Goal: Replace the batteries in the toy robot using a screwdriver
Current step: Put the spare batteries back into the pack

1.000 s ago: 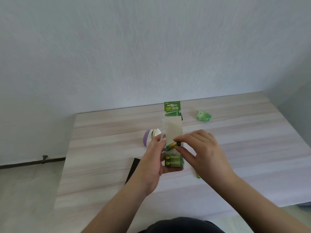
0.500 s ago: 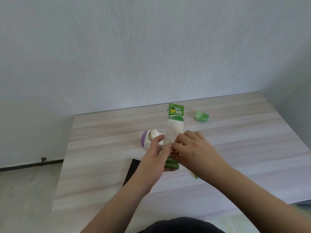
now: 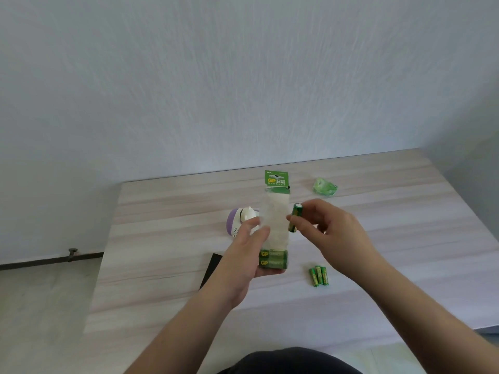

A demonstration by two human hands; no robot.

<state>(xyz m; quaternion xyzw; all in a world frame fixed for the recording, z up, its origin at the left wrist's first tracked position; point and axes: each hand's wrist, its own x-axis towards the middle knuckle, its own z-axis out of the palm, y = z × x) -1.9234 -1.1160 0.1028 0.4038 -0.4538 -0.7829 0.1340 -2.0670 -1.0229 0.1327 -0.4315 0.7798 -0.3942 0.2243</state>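
Observation:
My left hand [image 3: 249, 255] holds a long battery pack [image 3: 275, 220] upright, with a green card top and two green batteries left at its bottom. My right hand [image 3: 334, 233] pinches a single green battery [image 3: 296, 217] just right of the pack, held nearly upright. The purple and white toy robot [image 3: 239, 221] lies on the wooden table [image 3: 162, 238] behind my left hand, partly hidden by it. Three loose green batteries [image 3: 319, 275] lie side by side on the table under my right wrist. No screwdriver is in view.
A crumpled green wrapper [image 3: 325, 187] lies at the back of the table near the wall. A flat black thing [image 3: 213, 268] sits under my left forearm, mostly hidden. The table's left edge drops to the floor.
My right hand has pulled one battery out of the pack and drawn it away to the right. The three loose batteries on the table have come into view.

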